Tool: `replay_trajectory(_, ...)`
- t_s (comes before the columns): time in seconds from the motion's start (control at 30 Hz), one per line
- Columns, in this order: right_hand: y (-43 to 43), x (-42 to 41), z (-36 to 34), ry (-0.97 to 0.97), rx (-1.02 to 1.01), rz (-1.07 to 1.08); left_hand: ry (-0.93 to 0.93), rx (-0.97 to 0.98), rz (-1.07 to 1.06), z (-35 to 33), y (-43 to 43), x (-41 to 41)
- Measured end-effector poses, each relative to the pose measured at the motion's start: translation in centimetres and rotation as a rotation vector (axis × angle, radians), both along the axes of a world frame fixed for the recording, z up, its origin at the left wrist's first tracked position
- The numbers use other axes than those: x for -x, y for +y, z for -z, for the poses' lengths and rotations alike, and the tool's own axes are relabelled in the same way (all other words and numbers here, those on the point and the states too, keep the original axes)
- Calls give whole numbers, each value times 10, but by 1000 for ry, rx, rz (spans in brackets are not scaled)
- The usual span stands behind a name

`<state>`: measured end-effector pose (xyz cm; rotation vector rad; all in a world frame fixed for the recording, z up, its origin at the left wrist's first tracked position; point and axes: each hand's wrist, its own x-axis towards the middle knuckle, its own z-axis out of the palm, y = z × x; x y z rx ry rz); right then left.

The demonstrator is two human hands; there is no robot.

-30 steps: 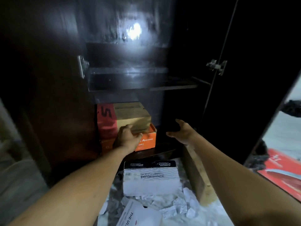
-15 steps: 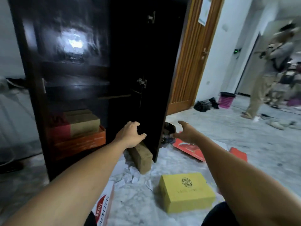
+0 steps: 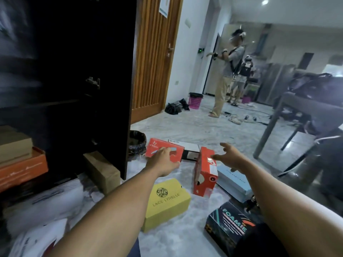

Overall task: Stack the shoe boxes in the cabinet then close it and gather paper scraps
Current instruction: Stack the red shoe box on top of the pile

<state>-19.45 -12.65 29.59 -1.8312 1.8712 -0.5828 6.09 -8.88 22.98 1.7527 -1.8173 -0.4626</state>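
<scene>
Head view: the cabinet point(image 3: 55, 62) fills nine to eleven o'clock, its dark door point(image 3: 111, 71) standing open; inside, at nine o'clock, a tan box point(image 3: 14, 145) lies on an orange box point(image 3: 22, 168); a brown box point(image 3: 102, 169) sits on the floor just beside the door's lower edge. The left hand point(image 3: 163, 162), just below centre, reaches with loose fingers over a flat red box point(image 3: 157, 148), gripping nothing; whether it touches is unclear. The right hand point(image 3: 230, 158), at four o'clock, has its fingers spread, above an upright red box point(image 3: 205, 175) and a pale blue box point(image 3: 233, 182). A yellow box point(image 3: 167, 203) lies at six o'clock, a dark printed box point(image 3: 228, 221) at five; paper scraps point(image 3: 46, 201) lie at seven; a person point(image 3: 222, 80) stands at one o'clock.
</scene>
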Motion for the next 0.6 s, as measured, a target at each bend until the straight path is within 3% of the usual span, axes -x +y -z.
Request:
replay_trajectory(0.23, -43, 44, 41, -85, -64, 31, -84, -67, 79, 41, -57, 44)
replay_trajectory(0.37, -95, 73, 47, -263, -51, 133, -153, -142, 132, 78, -97, 71)
replay_trajectory(0.6, -194, 110, 133, -167, -4, 84, -126, -186, 152, 131, -199, 109)
